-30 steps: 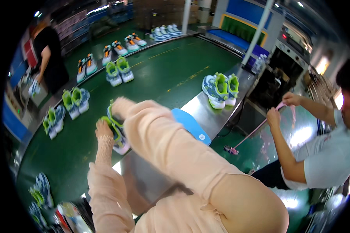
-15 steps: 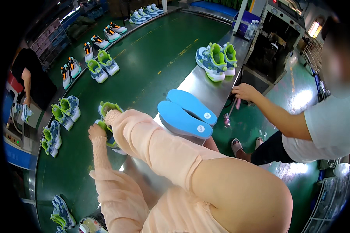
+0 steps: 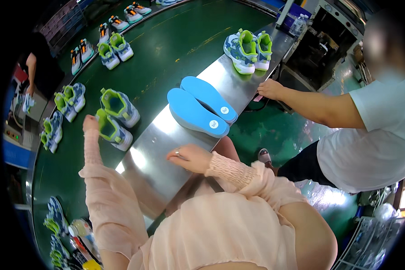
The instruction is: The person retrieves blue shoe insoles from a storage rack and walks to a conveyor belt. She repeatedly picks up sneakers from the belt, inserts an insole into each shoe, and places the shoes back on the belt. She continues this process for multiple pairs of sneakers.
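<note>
On steel table [image 3: 166,148], right hand [image 3: 191,157] now resting flat.

A green conveyor belt [image 3: 175,49] curves beside a steel table [image 3: 166,135] — dark machine [image 3: 324,40] behind.

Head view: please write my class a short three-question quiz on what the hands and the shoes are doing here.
1. True or false: the left hand touches a shoe on the green belt.
2. What lies flat on the metal table beyond the right hand? A) two blue insoles B) a box C) scissors
3. Fill in: the right hand rests ____ on the table, holding nothing.

Key: 1 true; 2 A, the insoles; 3 open.
</note>
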### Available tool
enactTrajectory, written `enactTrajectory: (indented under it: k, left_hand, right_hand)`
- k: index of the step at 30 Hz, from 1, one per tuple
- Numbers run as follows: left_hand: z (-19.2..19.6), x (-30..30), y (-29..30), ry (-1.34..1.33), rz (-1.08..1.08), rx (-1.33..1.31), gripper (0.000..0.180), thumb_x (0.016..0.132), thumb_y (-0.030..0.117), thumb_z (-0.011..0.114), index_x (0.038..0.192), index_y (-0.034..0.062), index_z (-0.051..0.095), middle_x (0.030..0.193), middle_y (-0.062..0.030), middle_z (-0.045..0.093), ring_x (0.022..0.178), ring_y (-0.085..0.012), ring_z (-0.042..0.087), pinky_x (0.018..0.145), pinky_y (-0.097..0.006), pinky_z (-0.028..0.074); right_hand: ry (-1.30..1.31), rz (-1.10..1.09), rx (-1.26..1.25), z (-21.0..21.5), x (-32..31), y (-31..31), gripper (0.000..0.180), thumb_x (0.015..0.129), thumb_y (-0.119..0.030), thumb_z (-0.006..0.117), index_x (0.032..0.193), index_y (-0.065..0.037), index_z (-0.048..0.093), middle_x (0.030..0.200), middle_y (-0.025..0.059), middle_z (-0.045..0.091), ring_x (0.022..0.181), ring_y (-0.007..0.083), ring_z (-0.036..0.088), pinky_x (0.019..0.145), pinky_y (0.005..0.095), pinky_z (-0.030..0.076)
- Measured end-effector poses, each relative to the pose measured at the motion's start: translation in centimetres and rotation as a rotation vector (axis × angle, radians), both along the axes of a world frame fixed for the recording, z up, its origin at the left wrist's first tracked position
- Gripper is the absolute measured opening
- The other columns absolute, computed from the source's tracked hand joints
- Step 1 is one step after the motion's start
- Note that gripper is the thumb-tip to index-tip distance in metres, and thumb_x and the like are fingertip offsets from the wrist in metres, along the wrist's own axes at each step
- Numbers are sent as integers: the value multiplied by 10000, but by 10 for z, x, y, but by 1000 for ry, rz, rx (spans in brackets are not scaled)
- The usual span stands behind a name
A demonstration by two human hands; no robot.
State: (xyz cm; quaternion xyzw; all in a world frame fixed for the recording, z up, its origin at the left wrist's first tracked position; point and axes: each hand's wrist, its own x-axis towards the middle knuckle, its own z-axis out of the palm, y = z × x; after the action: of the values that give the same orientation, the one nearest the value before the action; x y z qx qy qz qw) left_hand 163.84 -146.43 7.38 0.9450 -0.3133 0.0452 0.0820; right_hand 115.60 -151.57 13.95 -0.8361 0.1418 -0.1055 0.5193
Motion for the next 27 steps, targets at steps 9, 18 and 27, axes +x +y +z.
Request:
enactTrajectory:
  k: [9,18,27]
  left_hand:
    - [138,-180,170,72,-124,-1111,250,942,209,402,994,1,532,1022,-112,615,826,-191,626,727,-277,498]
    - [76,-257,421,-509,789,-302,335,892,352,456,893,40,577,840,-177,629,774,-363,592,656,-415,461]
    - [48,-273,446,-208,819,-224,240,803,234,571,803,-1,619,779,-168,609,745,-314,590,679,-390,449]
  right_hand:
    - [-75,-29,202,-36,-38,19,241,873,-198,459,954,-44,626,783,112,651,721,272,617,681,354,469]
    - [-100,154,180,-44,-33,30,222,872,-173,469,969,-35,615,759,107,643,707,246,614,676,327,469]
    - [-244,-351,-347,7,-4,-93,236,850,-178,544,1015,-26,616,931,146,636,888,296,598,792,362,456]
